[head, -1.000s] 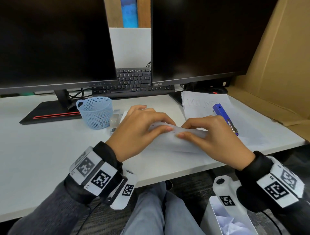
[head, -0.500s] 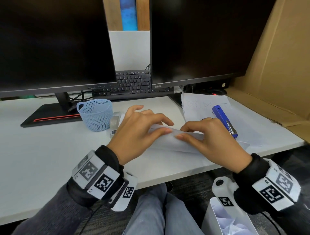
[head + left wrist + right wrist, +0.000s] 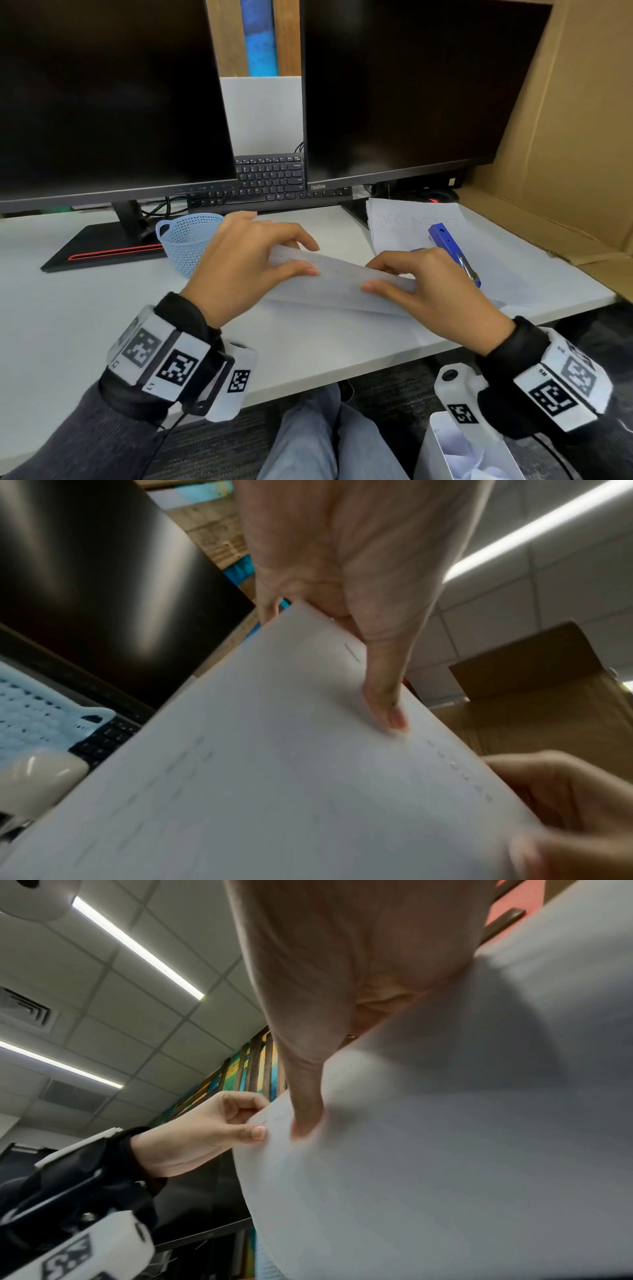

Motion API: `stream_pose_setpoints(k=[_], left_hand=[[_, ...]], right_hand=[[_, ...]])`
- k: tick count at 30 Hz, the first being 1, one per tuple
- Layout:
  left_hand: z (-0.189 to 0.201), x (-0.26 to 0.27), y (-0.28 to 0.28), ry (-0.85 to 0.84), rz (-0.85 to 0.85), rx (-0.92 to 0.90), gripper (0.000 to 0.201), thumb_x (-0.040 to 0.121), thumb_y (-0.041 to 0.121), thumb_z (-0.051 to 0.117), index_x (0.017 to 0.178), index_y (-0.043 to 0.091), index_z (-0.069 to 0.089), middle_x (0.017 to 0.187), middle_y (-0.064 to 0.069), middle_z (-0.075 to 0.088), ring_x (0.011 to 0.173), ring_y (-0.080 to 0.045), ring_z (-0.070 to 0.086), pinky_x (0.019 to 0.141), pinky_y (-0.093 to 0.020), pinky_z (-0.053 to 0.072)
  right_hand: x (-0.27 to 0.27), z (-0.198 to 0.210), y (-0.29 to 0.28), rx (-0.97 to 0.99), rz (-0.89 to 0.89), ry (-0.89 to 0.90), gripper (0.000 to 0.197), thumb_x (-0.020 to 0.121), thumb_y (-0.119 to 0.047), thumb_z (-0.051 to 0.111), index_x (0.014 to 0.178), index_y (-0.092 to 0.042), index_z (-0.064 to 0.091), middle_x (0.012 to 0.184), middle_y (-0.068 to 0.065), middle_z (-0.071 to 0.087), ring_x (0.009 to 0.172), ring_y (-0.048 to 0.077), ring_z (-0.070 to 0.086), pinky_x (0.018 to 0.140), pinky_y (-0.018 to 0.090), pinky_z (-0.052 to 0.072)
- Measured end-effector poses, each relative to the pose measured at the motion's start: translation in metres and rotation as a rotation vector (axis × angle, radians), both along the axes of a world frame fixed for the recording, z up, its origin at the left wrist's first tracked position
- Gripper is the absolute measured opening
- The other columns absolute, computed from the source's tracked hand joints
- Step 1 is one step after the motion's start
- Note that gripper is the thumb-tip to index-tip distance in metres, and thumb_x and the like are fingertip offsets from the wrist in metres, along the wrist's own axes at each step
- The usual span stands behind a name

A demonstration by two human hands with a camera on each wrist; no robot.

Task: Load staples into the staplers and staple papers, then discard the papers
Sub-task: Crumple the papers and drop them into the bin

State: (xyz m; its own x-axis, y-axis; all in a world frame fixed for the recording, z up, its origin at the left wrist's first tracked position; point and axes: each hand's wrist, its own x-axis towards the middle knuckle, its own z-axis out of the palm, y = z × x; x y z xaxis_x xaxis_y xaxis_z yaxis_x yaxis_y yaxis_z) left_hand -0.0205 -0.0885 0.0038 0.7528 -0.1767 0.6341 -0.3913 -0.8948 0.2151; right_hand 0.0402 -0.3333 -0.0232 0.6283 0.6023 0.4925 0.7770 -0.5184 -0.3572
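- Stapled papers: white sheets, lifted off the white desk at its front middle, held between both hands; the top edge is raised and the sheets sag toward the desk at the near side. A row of staples runs along the top edge, plain in the left wrist view.
- Left hand: pinches the left end of the top edge, thumb on the near face, fingers curled over the far face.
- Right hand: pinches the right end of the same edge, thumb in front and fingers curled behind; the right wrist view is blurred, so how many fingers press the back is hard to tell.
- Blue stapler: lies on a loose sheet with faint handwriting, just behind the right hand.
- Light blue mesh basket: stands on the desk just left of the left hand.
- White stapler: beside the basket, seen only in the left wrist view.
- Two dark monitors and a black keyboard: at the back of the desk.
- White bin: on the floor below the right wrist, crumpled paper inside.
- Cardboard panel: stands at the right of the desk.
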Motion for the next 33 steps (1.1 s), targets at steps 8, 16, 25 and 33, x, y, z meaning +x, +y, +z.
stream_pose_setpoints(k=[8, 16, 25, 33], left_hand=[[0.021, -0.008, 0.036, -0.068, 0.043, -0.113, 0.031, 0.082, 0.058, 0.058, 0.09, 0.032, 0.074, 0.09, 0.023, 0.069, 0.086, -0.002, 0.059, 0.103, -0.048, 0.038], [0.013, -0.006, 0.017, 0.03, -0.049, 0.033, 0.036, 0.075, 0.068, 0.054, 0.098, 0.043, 0.065, 0.097, 0.03, 0.064, 0.103, 0.009, 0.055, 0.12, -0.043, 0.004], [-0.007, 0.003, -0.01, -0.027, -0.109, -0.101, 0.041, 0.089, 0.059, 0.049, 0.079, 0.023, 0.066, 0.067, 0.003, 0.063, 0.066, -0.015, 0.056, 0.081, -0.036, 0.047], [-0.003, -0.001, -0.014, -0.134, -0.092, -0.225, 0.023, 0.091, 0.043, 0.058, 0.087, 0.023, 0.068, 0.08, 0.011, 0.068, 0.077, -0.017, 0.064, 0.07, -0.04, 0.049]], right_hand=[[0.023, 0.029, -0.041, 0.099, -0.225, -0.196, 0.038, 0.074, -0.042, 0.071, 0.107, -0.023, 0.067, 0.083, -0.006, 0.07, 0.075, 0.015, 0.066, 0.08, 0.036, 0.055], [0.007, 0.038, -0.035, 0.656, 0.196, 0.504, 0.037, 0.09, -0.012, 0.058, 0.126, -0.02, 0.054, 0.069, -0.006, 0.074, 0.067, 0.005, 0.07, 0.062, 0.018, 0.054], [0.022, 0.005, -0.017, 0.406, -0.207, -0.183, 0.051, 0.091, -0.049, 0.054, 0.132, -0.02, 0.048, 0.134, -0.001, 0.046, 0.12, 0.011, 0.047, 0.098, 0.028, 0.042], [0.019, -0.011, -0.005, 0.006, -0.26, -0.035, 0.116, 0.058, -0.092, 0.047, 0.152, -0.034, 0.012, 0.155, -0.006, 0.016, 0.141, 0.017, 0.022, 0.113, 0.043, 0.029]])
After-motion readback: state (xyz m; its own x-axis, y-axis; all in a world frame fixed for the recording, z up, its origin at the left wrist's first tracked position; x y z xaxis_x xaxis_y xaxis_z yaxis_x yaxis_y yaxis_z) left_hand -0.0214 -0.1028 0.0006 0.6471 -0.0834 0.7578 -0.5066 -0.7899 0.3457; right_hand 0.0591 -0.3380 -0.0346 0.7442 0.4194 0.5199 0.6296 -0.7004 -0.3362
